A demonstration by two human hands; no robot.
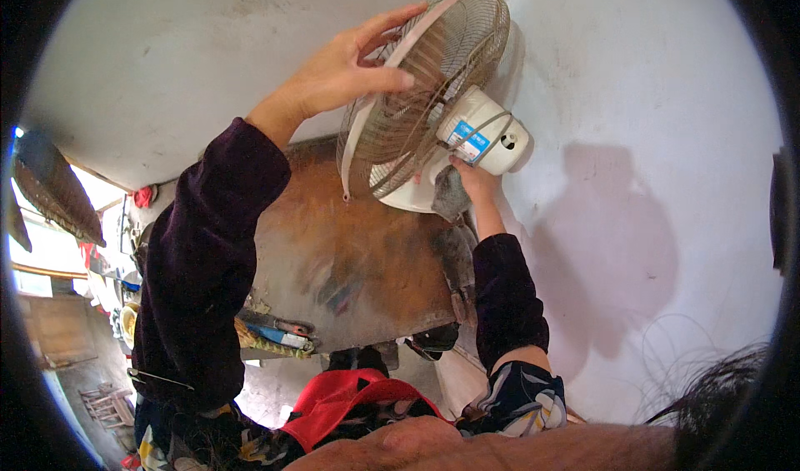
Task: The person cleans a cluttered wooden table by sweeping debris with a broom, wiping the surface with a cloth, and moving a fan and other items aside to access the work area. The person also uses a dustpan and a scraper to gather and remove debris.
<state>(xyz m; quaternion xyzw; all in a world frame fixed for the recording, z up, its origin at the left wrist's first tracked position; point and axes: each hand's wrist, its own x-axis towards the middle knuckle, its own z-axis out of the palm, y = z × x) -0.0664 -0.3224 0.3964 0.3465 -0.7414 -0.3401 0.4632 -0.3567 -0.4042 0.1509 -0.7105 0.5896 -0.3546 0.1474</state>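
Note:
An electric table fan (480,118) with a white motor housing stands at the far end of a worn wooden tabletop (350,246), close to the wall. My left hand (356,64) grips the rim of its wire guard, thumb on one side and fingers on the other. Low behind the motor housing, my right hand (478,180) holds a grey cloth (451,194) against the fan's stand. The blades show dimly through the guard. A blue and white label bearing writing is stuck on the housing. The white base (409,196) is partly hidden by the guard and the cloth.
A pale wall (625,114) rises just to the right of the fan. Along the table's near left edge lie a blue-handled tool (275,333) and other small items. A dark bag-like object (437,340) is by the near right corner. Wooden stools (109,405) stand on the floor at left.

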